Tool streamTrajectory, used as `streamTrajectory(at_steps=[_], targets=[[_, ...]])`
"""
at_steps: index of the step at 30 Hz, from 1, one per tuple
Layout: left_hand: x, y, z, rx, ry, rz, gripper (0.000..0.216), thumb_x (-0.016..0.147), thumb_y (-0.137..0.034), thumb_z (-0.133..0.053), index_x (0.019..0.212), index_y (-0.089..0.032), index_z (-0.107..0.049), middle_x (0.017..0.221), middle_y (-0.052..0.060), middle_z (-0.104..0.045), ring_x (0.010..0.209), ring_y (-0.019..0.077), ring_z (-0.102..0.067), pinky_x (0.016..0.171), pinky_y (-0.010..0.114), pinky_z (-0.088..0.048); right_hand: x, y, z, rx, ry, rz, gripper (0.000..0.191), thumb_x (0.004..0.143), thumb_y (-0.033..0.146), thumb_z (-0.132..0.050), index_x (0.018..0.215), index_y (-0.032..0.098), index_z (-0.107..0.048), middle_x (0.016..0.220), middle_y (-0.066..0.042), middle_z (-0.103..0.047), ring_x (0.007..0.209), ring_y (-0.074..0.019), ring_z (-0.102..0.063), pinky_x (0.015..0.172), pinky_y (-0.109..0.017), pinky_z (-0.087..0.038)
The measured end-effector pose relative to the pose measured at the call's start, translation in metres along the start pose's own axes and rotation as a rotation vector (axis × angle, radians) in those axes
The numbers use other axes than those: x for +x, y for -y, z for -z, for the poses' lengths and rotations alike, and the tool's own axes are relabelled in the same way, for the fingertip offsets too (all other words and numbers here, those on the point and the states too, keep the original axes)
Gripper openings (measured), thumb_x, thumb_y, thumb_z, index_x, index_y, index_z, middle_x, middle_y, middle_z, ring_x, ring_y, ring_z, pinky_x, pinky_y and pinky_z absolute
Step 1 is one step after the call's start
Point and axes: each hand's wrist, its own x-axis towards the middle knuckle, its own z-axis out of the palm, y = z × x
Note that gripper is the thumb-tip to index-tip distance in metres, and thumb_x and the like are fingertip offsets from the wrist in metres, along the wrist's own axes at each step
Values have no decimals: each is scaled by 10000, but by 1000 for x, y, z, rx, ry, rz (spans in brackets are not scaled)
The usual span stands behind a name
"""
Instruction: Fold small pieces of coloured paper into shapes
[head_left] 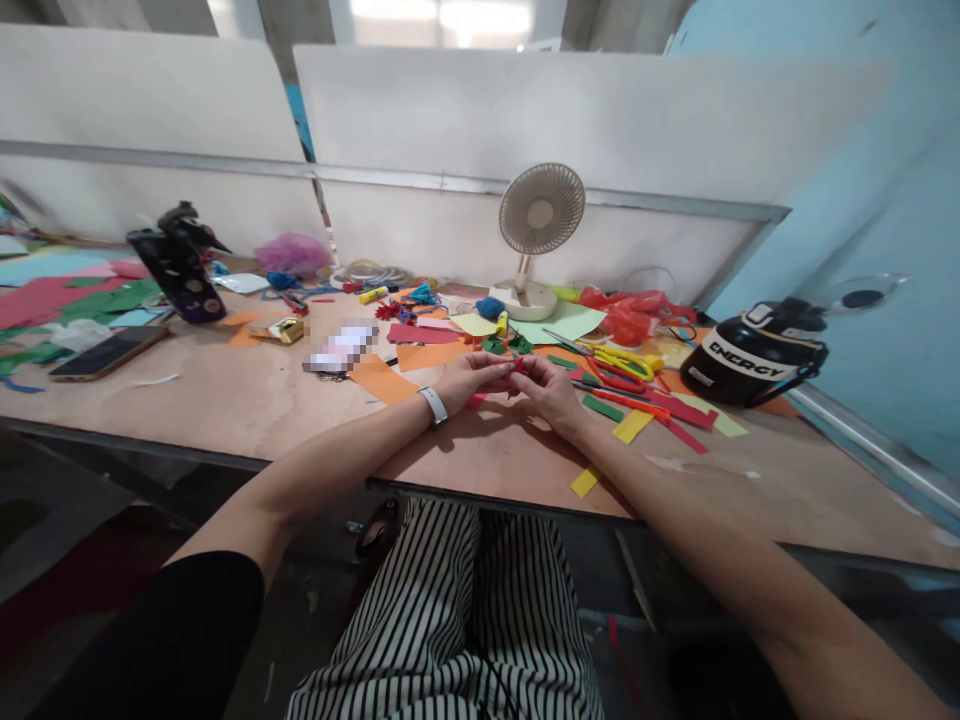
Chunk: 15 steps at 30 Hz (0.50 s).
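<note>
Both hands meet above the table's front part, pinching a small red paper piece (516, 366) between their fingertips. My left hand (472, 378), with a pale band at the wrist, is closed on its left side. From the right, my right hand (551, 392) is closed on the same piece, most of which the fingers cover. Just beyond the fingers lie green paper leaves (507, 344). Beside my right hand are orange-handled scissors (637, 400) and yellow-handled scissors (626, 362). Strips of green paper (602, 408) and yellow paper (632, 426) lie near my right wrist.
A small fan (541, 210) stands behind the hands. At the right is a black jug (750, 355); a dark bottle (180, 270) stands at the left. A phone (111, 353) and orange paper (382, 381) lie on the wooden table (247, 410). A white partition (420, 110) rises behind.
</note>
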Motion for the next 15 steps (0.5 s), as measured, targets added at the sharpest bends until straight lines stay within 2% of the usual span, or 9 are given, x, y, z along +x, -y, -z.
streamTrajectory(at_steps=[15], targets=[[-1, -3, -3, -26, 1, 9, 447, 639, -396, -906, 957, -119, -757, 844, 88, -762, 756, 184, -739, 902, 386, -559, 3, -5, 1, 20, -12, 11, 382, 750, 529, -771, 893, 208, -622, 785, 4, -633, 644, -137, -603, 652, -311, -541]])
